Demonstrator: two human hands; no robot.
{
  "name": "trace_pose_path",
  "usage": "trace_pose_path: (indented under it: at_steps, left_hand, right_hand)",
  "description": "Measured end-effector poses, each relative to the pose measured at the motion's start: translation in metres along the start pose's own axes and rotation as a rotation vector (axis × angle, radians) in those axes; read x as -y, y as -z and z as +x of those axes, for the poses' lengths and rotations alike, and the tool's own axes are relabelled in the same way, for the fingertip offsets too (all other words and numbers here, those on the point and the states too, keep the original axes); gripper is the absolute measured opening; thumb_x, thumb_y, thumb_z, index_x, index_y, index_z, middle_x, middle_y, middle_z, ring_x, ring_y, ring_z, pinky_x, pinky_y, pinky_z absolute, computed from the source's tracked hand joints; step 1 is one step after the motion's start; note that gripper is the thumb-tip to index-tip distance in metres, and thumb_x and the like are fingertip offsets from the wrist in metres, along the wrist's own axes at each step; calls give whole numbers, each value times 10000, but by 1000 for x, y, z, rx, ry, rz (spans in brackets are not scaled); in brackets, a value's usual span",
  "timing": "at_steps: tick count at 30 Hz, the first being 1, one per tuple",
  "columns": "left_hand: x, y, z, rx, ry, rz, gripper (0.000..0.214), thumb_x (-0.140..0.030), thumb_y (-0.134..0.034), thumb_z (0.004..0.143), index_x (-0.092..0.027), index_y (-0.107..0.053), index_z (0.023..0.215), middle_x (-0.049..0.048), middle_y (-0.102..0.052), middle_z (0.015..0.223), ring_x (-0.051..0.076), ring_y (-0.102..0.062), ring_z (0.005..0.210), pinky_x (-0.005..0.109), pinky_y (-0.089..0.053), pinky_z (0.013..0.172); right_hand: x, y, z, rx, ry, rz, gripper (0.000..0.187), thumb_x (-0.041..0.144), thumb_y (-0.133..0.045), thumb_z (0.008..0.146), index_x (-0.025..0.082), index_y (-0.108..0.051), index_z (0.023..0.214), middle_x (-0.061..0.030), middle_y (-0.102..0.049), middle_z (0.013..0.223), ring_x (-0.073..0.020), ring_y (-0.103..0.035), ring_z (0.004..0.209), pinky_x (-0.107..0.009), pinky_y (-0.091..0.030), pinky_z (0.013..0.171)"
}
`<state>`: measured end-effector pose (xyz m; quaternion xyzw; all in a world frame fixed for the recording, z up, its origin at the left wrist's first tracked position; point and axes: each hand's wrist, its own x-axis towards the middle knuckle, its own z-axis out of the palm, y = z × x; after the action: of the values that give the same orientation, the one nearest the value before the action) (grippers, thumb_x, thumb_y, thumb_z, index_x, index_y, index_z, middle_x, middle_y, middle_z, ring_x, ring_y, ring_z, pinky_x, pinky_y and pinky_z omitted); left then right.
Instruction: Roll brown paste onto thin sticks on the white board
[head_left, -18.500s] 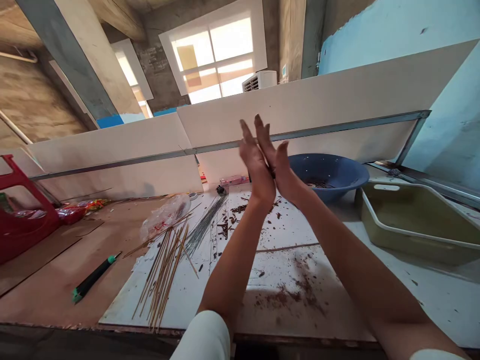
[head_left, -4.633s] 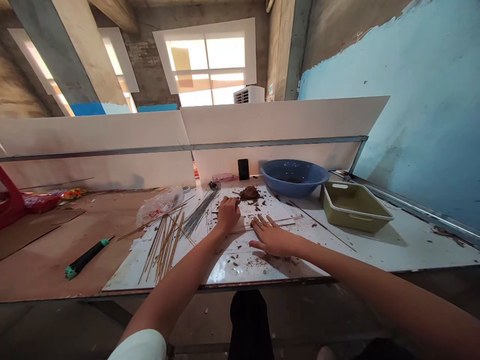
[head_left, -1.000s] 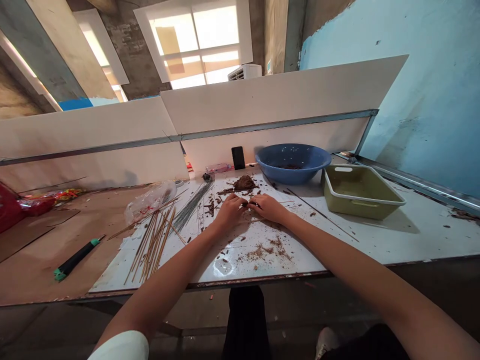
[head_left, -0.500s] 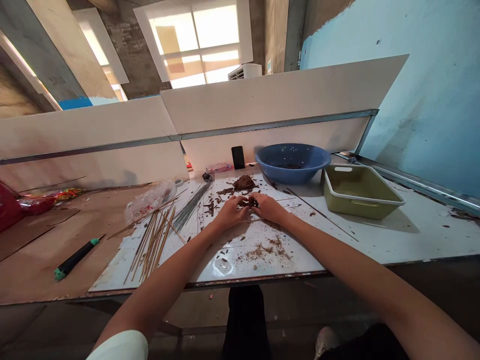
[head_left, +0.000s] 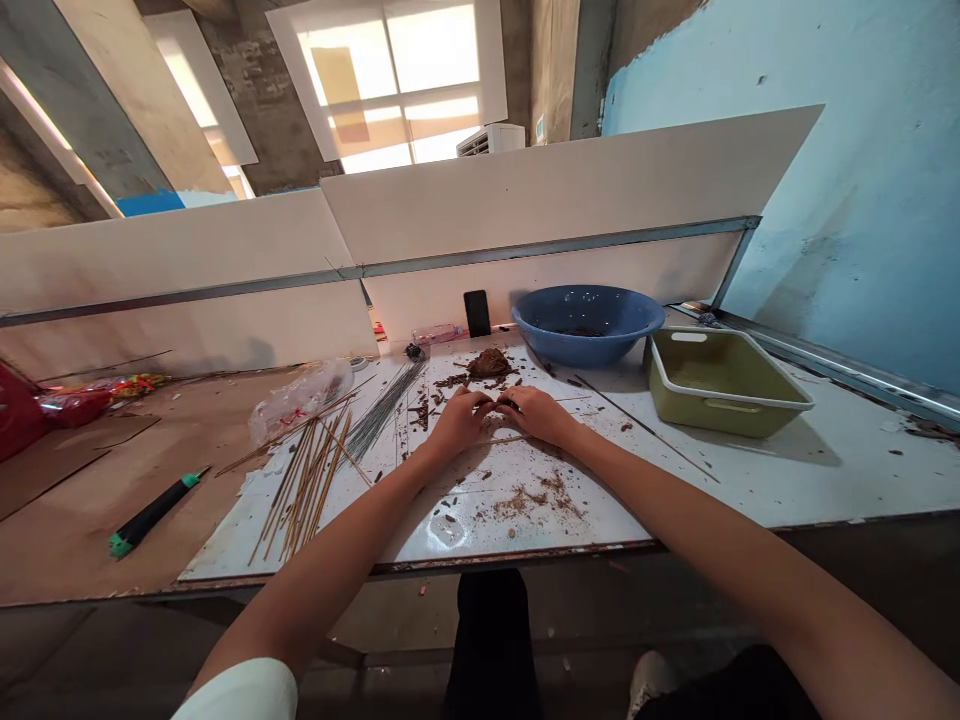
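My left hand [head_left: 459, 418] and my right hand [head_left: 534, 414] meet over the middle of the white board [head_left: 465, 545], fingers curled and fingertips nearly touching. What they pinch is mostly hidden; a bit of dark brown stuff shows between them. Just beyond the fingers lies a brown crumbly lump [head_left: 489, 363]. Small dark brown pieces [head_left: 421, 415] are scattered left of it. A thin stick [head_left: 504, 440] lies on the board close under my hands. Nearer to me spreads a patch of brown crumbs [head_left: 536, 497].
A blue basin [head_left: 589, 348] and a green tub [head_left: 720, 415] stand to the right. Leftward lie bamboo sticks [head_left: 300, 490], grey wires [head_left: 382, 410], a clear plastic bag [head_left: 296, 405] and a black-and-green screwdriver-like tool [head_left: 154, 515]. A phone [head_left: 477, 313] leans on the back panel.
My fingertips have drawn closer together, and the dark brown stuff between them is more covered now. The lump, sticks and containers stay where they were.
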<state>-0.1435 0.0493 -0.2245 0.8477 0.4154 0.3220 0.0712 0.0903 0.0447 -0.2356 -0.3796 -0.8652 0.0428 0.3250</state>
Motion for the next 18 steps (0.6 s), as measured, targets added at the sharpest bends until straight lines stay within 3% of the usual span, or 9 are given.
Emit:
trace_pose_path:
  at_steps: [4,8,12,16,18]
  left_hand:
    - [-1,3,0,-36,4,-11,67,-218,-739,1060,-229,-805,1066,79,-822,1076,277,-716,1114,392,-587,978]
    - [-5,3,2,-4,20,41,202,-293,-654,1126,-220,-812,1229,108,-839,1183,306,-717,1164,429,-549,1012]
    - [-10,0,2,118,66,116,232,-289,-637,1129,-256,-866,1131,73,-862,1036,311,-729,1095,495,-458,1096]
    - [-10,0,-1,103,70,110,212,-307,-668,1115,-261,-874,1125,73,-867,1059,321,-714,1143,507,-425,1107]
    - [-9,-1,-2,88,46,120,211,-300,-659,1120,-253,-864,1126,81,-860,1069,325,-694,1162,515,-425,1109]
  right_hand:
    - [0,-2,-1,-43,4,22,122,214,-680,1109,217,-729,1221,-119,-797,1203,-296,-753,1129,-414,-590,1015]
    - [0,-2,-1,-48,5,20,99,238,-663,1126,224,-710,1213,-119,-782,1204,-287,-743,1113,-402,-579,1008]
    - [1,0,-3,0,8,43,185,165,-700,1061,222,-692,1237,-115,-770,1224,-280,-736,1124,-377,-570,995]
    - [1,-2,-5,50,-38,76,351,262,-695,1097,193,-638,1437,-160,-759,1359,-297,-742,1193,-398,-574,1029]
    - [0,-3,-4,99,-18,60,306,323,-642,1144,194,-664,1420,-169,-755,1378,-302,-744,1205,-411,-578,1039]
